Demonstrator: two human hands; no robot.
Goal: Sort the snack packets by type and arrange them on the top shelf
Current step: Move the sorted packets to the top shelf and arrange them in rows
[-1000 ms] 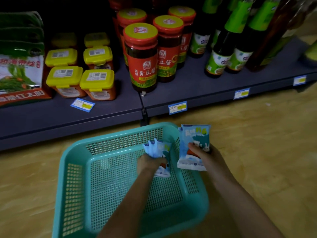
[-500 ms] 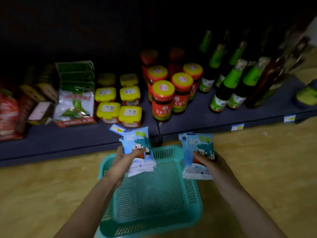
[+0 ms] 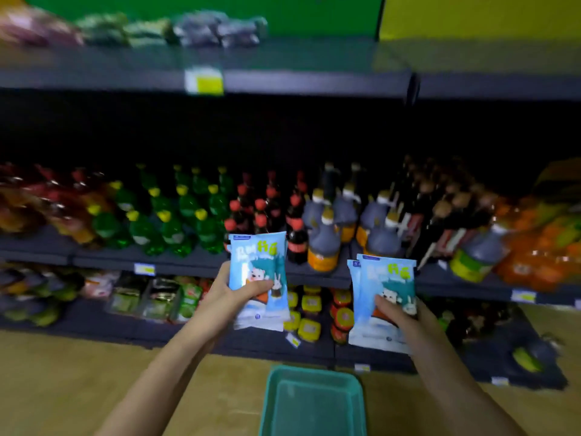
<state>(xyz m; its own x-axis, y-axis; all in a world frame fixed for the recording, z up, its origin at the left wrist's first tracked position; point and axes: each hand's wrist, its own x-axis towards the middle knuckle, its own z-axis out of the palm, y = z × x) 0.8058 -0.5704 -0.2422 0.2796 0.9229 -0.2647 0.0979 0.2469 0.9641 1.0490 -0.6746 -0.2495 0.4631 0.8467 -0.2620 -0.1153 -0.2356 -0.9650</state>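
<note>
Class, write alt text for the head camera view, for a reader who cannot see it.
The left hand and right hand each grip blue snack packets before rows of bottles. A teal basket sits on the floor below; the top shelf holds blurred packets.

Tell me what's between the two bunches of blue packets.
Head view: nothing held between the left packets and right packets; through the gap show a shelved cola bottle and yellow-lidded tubs.

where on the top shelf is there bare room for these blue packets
The top shelf looks bare from the right of the blurred bags across to below the yellow panel. Its left end is crowded with those bags. The bottle shelf below is packed throughout.
</note>
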